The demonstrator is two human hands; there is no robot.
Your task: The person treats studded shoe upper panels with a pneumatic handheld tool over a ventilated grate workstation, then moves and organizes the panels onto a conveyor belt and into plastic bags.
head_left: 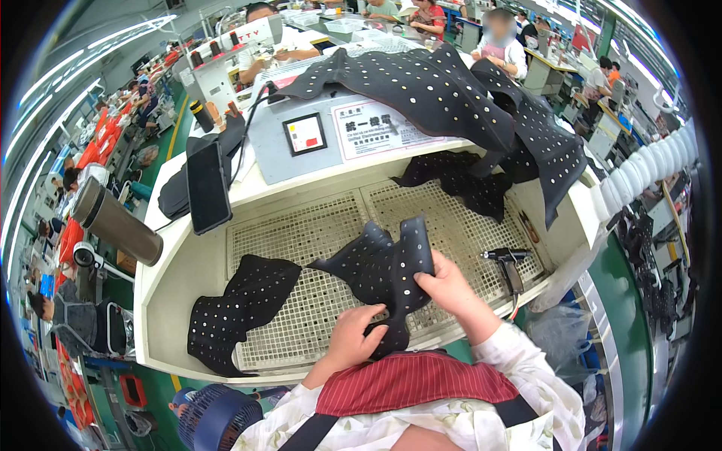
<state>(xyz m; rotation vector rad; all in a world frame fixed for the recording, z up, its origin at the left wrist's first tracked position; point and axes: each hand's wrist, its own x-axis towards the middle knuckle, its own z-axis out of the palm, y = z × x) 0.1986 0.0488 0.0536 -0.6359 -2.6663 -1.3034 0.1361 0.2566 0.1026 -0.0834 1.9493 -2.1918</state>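
Note:
A black sheet-like piece with rows of pale dots or holes (367, 261) is held up over the white grated tray (331, 218). My right hand (453, 284) pinches its right edge, thumb on top. Lower down, my left hand (352, 335) grips the near part, fingers and thumb closed around a fold. Beside my left hand, a similar dotted black piece (239, 310) lies flat on the grating. A black air-gun-like tool (510, 264) with a hose rests at the tray's right side.
More dotted black pieces (406, 81) drape over the top ledge and hang at its right. Along the left edge stand a steel tumbler (120, 225) and a black phone (207, 188). A white corrugated duct (647, 171) joins at right. A blue fan (216, 418) sits below left.

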